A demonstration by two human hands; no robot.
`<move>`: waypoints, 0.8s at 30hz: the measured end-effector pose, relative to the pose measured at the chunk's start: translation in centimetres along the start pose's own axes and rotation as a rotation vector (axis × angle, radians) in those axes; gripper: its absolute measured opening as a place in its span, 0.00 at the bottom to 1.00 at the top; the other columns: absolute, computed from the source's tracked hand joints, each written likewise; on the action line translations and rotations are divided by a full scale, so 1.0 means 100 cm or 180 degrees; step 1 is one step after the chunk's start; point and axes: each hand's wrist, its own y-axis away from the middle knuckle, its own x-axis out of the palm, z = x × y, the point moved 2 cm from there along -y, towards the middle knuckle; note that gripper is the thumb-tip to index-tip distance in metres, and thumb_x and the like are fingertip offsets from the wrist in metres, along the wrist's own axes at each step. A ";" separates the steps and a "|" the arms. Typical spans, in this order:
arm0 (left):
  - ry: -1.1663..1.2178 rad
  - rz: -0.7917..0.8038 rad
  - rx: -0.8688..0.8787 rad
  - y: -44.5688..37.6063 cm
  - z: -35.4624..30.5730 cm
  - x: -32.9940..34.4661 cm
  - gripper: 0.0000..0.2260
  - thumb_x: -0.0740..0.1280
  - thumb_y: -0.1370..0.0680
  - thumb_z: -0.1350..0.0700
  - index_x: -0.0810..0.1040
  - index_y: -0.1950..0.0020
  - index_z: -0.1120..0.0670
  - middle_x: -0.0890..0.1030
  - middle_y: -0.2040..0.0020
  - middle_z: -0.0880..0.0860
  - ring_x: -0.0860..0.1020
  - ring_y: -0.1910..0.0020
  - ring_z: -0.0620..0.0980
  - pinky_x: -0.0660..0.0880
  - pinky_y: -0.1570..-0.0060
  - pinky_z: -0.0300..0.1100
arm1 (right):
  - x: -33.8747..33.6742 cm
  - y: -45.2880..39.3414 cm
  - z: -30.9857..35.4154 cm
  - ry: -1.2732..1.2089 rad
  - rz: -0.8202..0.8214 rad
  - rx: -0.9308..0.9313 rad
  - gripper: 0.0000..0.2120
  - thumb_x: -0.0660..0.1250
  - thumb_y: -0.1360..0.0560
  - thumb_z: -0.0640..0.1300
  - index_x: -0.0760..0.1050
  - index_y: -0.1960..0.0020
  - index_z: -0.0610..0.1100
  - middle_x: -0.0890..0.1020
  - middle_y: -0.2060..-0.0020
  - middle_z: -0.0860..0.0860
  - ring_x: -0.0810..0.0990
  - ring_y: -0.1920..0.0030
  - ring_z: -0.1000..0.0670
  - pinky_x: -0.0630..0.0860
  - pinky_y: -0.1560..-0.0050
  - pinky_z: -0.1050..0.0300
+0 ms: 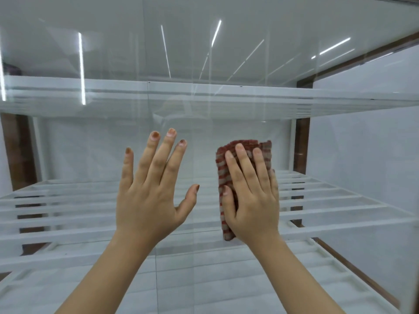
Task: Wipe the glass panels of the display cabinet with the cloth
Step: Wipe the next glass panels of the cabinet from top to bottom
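Your right hand (251, 196) lies flat on the folded red-and-grey striped cloth (223, 175), fingers together and stretched over it, the thumb tucked along its left edge, so the grip is pressing the cloth against the glass panel (226, 64) rather than pinching it. The cloth sits mid-height on the pane, just right of a faint vertical seam (193, 200) that looks like the join between two panels. Your left hand (149, 196) is held up with fingers spread and nothing in it, palm toward the glass just left of that seam; whether it touches the pane I cannot tell.

Keep the palm flat and the pressure even so the whole fold stays in contact, and work in overlapping passes. If the left hand is leaning on the glass, it may leave prints that need a pass afterwards.

There is plenty of open pane above the cloth, up past the white upper shelf (204, 98) seen behind the glass, and more to the right until the brown cabinet frame (301, 141). Below, the pane runs down in front of the slatted lower shelf (328, 200). Ease off as you near the seam and the frame, where a cloth edge could catch or bunch.
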 end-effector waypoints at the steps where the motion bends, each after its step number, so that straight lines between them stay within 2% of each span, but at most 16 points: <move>1: 0.0000 -0.0002 -0.0005 0.000 0.000 0.000 0.31 0.56 0.24 0.42 0.56 0.25 0.55 0.56 0.25 0.53 0.54 0.25 0.54 0.48 0.28 0.57 | -0.001 -0.005 -0.003 -0.0009 0.0028 -0.0048 0.25 0.55 0.24 0.49 0.59 0.28 0.48 0.61 0.28 0.49 0.56 0.27 0.47 0.52 0.29 0.48; 4: 0.0007 -0.0018 -0.0007 0.000 0.000 0.000 0.31 0.56 0.24 0.42 0.57 0.25 0.56 0.57 0.25 0.54 0.54 0.25 0.54 0.49 0.28 0.58 | -0.005 -0.015 -0.019 -0.0018 0.0062 -0.0060 0.26 0.55 0.24 0.49 0.59 0.27 0.48 0.61 0.28 0.49 0.56 0.26 0.47 0.54 0.29 0.46; 12: 0.0094 -0.0043 -0.0040 0.000 0.000 -0.001 0.30 0.57 0.24 0.43 0.59 0.26 0.56 0.59 0.25 0.55 0.55 0.26 0.55 0.49 0.29 0.59 | -0.014 0.001 -0.066 -0.0060 -0.0180 0.0461 0.24 0.53 0.23 0.48 0.58 0.27 0.47 0.62 0.28 0.48 0.56 0.27 0.45 0.59 0.31 0.40; 18: 0.0325 -0.0126 -0.0698 -0.009 -0.043 0.000 0.31 0.59 0.28 0.50 0.58 0.27 0.58 0.57 0.26 0.57 0.53 0.26 0.56 0.43 0.28 0.57 | -0.014 0.007 -0.071 -0.0039 -0.0189 0.0503 0.24 0.52 0.23 0.48 0.58 0.28 0.47 0.63 0.29 0.47 0.57 0.27 0.44 0.61 0.33 0.37; 22: 0.0509 0.0058 -0.0063 -0.021 -0.093 0.014 0.31 0.59 0.26 0.47 0.54 0.25 0.56 0.55 0.25 0.56 0.53 0.25 0.55 0.46 0.28 0.57 | -0.015 0.006 -0.072 -0.0028 -0.0165 0.0444 0.24 0.53 0.23 0.49 0.59 0.28 0.47 0.63 0.28 0.48 0.57 0.27 0.45 0.59 0.31 0.40; 24: 0.0504 0.0145 0.0029 -0.028 -0.108 0.020 0.31 0.58 0.25 0.46 0.54 0.25 0.56 0.56 0.25 0.56 0.53 0.25 0.54 0.47 0.28 0.57 | -0.018 0.002 -0.076 -0.0031 -0.0101 0.0342 0.25 0.54 0.24 0.49 0.59 0.28 0.47 0.63 0.28 0.48 0.57 0.27 0.46 0.59 0.31 0.41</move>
